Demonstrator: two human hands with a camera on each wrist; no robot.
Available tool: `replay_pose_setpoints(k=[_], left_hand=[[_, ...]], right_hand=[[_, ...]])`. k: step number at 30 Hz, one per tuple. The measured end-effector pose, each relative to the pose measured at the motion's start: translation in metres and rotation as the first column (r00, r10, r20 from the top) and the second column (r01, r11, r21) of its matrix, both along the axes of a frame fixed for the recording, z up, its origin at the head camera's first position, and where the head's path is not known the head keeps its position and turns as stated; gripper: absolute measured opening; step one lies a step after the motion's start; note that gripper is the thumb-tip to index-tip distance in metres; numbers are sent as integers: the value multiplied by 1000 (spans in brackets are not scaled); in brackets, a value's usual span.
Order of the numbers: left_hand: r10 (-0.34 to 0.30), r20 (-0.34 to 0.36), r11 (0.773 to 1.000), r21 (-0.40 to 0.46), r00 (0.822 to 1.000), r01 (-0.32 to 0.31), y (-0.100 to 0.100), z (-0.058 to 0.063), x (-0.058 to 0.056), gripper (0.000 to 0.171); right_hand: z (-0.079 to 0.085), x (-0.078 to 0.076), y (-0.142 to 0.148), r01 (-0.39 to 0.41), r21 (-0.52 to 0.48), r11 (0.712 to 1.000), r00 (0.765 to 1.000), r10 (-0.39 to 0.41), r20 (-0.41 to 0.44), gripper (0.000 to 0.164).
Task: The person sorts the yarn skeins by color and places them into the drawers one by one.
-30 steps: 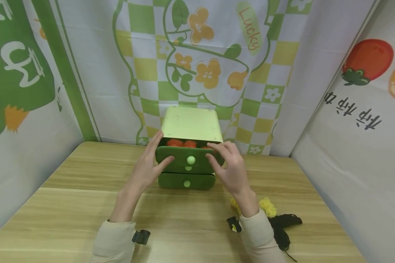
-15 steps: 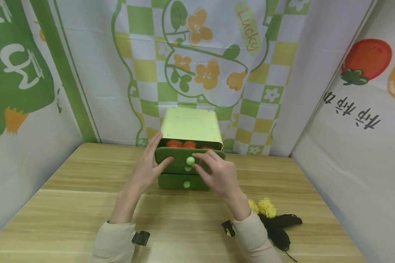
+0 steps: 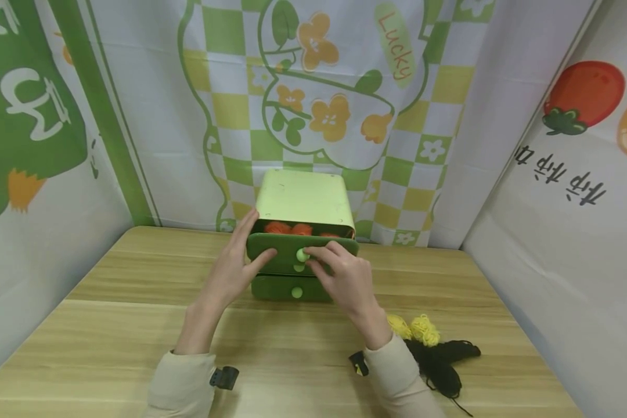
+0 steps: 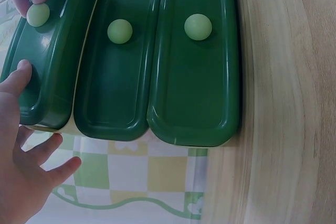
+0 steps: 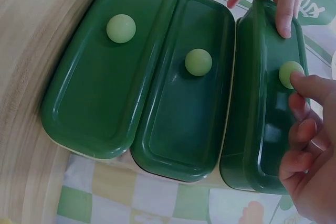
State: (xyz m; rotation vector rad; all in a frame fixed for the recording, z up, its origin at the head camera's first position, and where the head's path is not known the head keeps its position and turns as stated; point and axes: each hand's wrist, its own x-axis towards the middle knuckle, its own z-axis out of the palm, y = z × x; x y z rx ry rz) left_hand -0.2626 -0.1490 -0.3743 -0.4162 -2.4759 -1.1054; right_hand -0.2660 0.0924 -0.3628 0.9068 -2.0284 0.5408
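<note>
1. Drawer front, dark green, belongs to the top drawer [image 3: 284,262] of a small pale green cabinet [image 3: 304,196]; this drawer stands partly pulled out, its front clear of the body, while the cabinet sits at the back of the wooden surface [image 3: 115,331].
2. Knob first: the pale green knob [image 5: 287,72] on that front is pinched between the thumb and fingers of the right hand [image 3: 347,276]; the remaining fingers curl loosely beside the front.
3. Left hand [image 3: 232,264] is spread wide; its thumb rests on the drawer front, and its other fingers reach back along the side of the cabinet, whether touching it I cannot tell.
4. Red yarn bundles [image 3: 287,229] show in the gap between the drawer front and the cabinet body, lying inside the top drawer.
5. Middle drawer [image 5: 181,111] and bottom drawer [image 5: 107,82] sit below, both pushed in; each has a round knob of its own.
6. Yellow yarn [image 3: 425,331] and black yarn [image 3: 444,361] lie together on the surface near the right forearm, partly hidden by it.
7. Checked curtain [image 3: 231,110], green, yellow and white, hangs behind the cabinet; printed cloth panels line both sides.
</note>
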Motion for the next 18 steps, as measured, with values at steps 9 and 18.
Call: replay_pose_setpoints(k=[9, 18], left_hand=[[-2, -27, 1000, -5, 1000, 2, 1, -2, 1, 83], [-9, -65, 1000, -3, 998, 9, 2, -3, -1, 77]], right_hand=[[-7, -4, -4, 34, -64, 997, 999, -34, 7, 21], [-5, -7, -6, 88, -71, 994, 994, -83, 65, 21]])
